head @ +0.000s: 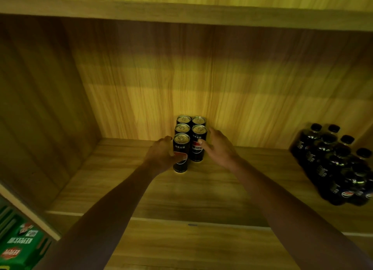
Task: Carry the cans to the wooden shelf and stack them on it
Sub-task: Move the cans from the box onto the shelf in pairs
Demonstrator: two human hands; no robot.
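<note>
The wooden shelf [201,191] already holds 5 black Pepsi cans [190,126], upright in 2 touching rows near the back panel and in a single layer, so the task looks partly done; whether more cans wait elsewhere cannot be told. The left hand [160,156] curls around the front-left can [180,165], which stands on the board. The right hand [220,146], fingers extended, touches the neighbouring can [196,155] without gripping it.

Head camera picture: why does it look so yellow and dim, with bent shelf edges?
Head view: warm yellow light falls in bands on the shelf's back panel; its left wall lies in shadow; the wide lens bows the top board; the front can's lid glints; the bottles at right look dark.
</note>
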